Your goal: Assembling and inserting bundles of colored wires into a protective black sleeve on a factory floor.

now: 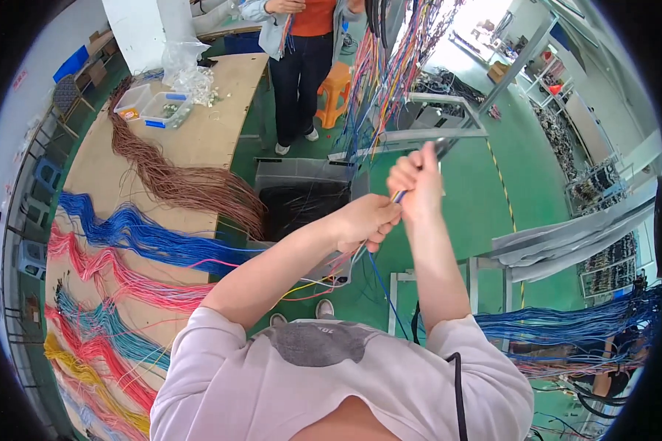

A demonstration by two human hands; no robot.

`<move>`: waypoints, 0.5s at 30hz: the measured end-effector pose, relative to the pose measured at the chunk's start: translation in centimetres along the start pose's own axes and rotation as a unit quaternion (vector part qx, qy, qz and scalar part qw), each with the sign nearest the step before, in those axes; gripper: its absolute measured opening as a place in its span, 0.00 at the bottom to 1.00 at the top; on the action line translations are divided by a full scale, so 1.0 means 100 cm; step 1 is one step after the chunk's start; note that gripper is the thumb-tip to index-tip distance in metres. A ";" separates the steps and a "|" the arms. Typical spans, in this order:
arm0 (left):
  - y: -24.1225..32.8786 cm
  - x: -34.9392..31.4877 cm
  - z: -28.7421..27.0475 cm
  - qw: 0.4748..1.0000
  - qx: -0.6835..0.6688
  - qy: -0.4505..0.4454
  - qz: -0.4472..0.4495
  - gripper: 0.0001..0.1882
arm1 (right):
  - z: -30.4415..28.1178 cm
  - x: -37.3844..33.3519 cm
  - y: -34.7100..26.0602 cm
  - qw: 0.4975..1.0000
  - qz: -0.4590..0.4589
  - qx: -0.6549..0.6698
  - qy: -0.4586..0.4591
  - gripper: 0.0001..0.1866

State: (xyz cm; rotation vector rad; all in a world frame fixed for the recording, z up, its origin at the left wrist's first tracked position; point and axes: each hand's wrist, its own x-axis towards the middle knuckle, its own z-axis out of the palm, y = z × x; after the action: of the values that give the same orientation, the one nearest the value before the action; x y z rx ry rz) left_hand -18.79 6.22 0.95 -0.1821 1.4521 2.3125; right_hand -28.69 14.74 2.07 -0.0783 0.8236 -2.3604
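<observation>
My left hand (368, 222) is closed round a small bunch of coloured wires (399, 196), whose loose ends hang below it. A short stretch of the bunch, with blue and yellow showing, runs up to my right hand (418, 184). The fingers of that hand are curled tight round the wires, just above and to the right of the left hand. A dark, blurred piece (443, 147) shows beyond the right fist; I cannot tell what it is. One blue wire (384, 283) trails down from the left hand, and a yellow wire (307, 287) stretches off to the left.
On the wooden table (198, 143) at left lie brown wires (176, 180), blue wires (147, 237), pink, teal, red and yellow bundles, and plastic boxes (165, 109). A grey bin (301, 170) holds black wires. Multicoloured wires (390, 66) hang ahead; a person (298, 66) stands behind.
</observation>
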 end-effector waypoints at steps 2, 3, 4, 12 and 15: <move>0.001 -0.001 -0.005 1.000 -0.009 0.013 -0.001 0.10 | -0.003 -0.003 0.006 0.998 0.020 -0.028 -0.044 0.20; 0.000 -0.002 -0.009 1.000 -0.015 0.025 0.001 0.10 | 0.000 -0.007 0.006 0.998 0.016 -0.031 -0.048 0.19; -0.002 -0.005 -0.014 0.997 -0.056 0.042 0.018 0.10 | 0.003 -0.010 0.008 0.998 0.025 -0.036 -0.034 0.17; 0.012 -0.001 0.002 0.997 -0.014 0.059 0.041 0.11 | -0.008 0.032 -0.021 0.955 0.182 0.213 -0.097 0.15; 0.026 -0.002 0.000 0.988 0.045 0.096 0.111 0.09 | 0.013 0.031 -0.014 0.978 0.129 0.111 -0.122 0.16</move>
State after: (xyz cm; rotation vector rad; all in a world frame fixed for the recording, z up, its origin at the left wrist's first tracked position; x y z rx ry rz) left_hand -19.69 5.19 3.23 -0.2324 1.7483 2.4530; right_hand -31.60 13.13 3.51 -0.1542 0.4215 -2.1279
